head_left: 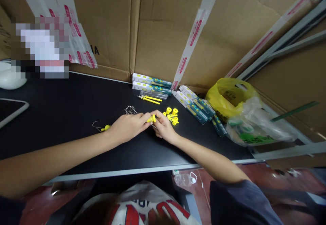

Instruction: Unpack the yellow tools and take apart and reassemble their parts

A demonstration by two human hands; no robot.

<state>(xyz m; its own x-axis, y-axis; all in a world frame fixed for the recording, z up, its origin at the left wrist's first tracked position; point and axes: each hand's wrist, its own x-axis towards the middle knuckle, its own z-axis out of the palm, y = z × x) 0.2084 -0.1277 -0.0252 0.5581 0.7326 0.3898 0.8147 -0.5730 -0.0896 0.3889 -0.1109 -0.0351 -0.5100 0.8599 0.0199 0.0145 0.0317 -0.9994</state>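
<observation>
The left hand [128,127] is pinching a yellow plastic piece [152,118] above the black surface [142,160]; the right hand [165,128] is sitting curled beside it, grip undeterminable. Yellow fittings [175,119] are lying just beyond.

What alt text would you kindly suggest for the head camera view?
A person's left hand grips a small yellow piece close beside the curled right hand, over a black table. Nearby lie more yellow pieces, slim boxes and, on the right, plastic bags.
</observation>
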